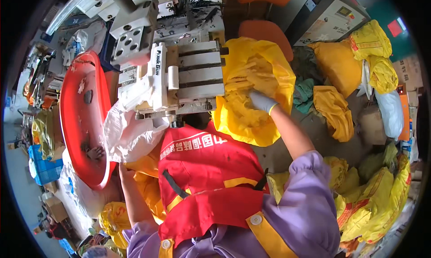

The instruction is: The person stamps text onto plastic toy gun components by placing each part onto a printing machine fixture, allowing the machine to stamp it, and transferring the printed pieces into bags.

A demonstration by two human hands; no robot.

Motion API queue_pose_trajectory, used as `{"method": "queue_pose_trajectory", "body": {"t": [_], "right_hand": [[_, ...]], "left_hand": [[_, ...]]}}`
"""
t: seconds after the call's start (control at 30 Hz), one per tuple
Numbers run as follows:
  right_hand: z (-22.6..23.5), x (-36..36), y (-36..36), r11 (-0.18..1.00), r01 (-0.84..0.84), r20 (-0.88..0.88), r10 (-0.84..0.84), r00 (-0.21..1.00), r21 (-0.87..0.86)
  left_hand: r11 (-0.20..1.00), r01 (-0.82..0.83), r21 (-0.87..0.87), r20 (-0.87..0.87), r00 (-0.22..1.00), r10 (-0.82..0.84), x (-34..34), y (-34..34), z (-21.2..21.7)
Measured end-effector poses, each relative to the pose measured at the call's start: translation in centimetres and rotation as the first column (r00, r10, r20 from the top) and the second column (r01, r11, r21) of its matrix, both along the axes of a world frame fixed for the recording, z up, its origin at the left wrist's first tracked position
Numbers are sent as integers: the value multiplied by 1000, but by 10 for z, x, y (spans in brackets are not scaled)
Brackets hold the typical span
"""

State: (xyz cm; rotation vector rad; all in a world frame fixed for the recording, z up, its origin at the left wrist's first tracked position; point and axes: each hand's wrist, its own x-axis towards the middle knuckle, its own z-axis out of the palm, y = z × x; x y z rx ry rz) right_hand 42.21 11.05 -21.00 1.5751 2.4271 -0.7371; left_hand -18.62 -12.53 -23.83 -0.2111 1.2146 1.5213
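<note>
Down at the workbench, seen from the head camera, the person's right hand [262,101], in a white glove, is sunk into an open yellow bag [251,92] just right of a pale metal machine [179,74]. Its fingers curl into the yellow pieces heaped inside, though whether they grip any I cannot tell. The left hand [123,172] hangs low beside a big red basin [78,119], near a white plastic sack [128,136]; its fingers are hidden, so their state is unclear. A red apron with yellow straps [204,186] covers the person's lilac top. More stuffed yellow sacks [372,195] lie piled at the right, well apart from the hands.
</note>
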Motion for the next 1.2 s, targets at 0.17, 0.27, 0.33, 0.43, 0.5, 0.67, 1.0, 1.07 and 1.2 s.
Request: {"method": "queue_pose_trajectory", "body": {"t": [0.17,0.27,0.33,0.43,0.5,0.67,1.0,1.07,1.2], "right_hand": [[-51,7,-5,989,77,133,-94,987,130],[-45,15,-6,957,99,-45,-90,995,272],[12,11,2,981,147,-90,-136,987,131],[99,20,8,984,175,-463,-142,875,30],[136,15,-3,969,168,-747,-245,618,-179],[195,-33,-50,955,-259,-989,-127,79,-143],[167,-60,-166,869,495,-962,-111,249,28],[197,-85,-185,813,235,-673,239,700,533],[196,-108,-190,778,148,-512,245,823,611]], "left_hand": [[998,2,-56,-543,839,-32,-10,-28,-24],[991,124,56,-702,710,-49,67,-19,71],[761,326,-561,-763,153,-628,50,-37,90],[231,83,-969,-211,-762,-612,87,-28,159],[454,569,-685,-653,-205,-729,145,-2,194],[438,861,259,-354,507,-786,290,55,187],[758,458,463,-132,882,-452,313,50,180],[811,388,437,-105,918,-382,319,32,188],[802,350,484,-137,936,-326,321,21,212]]}}
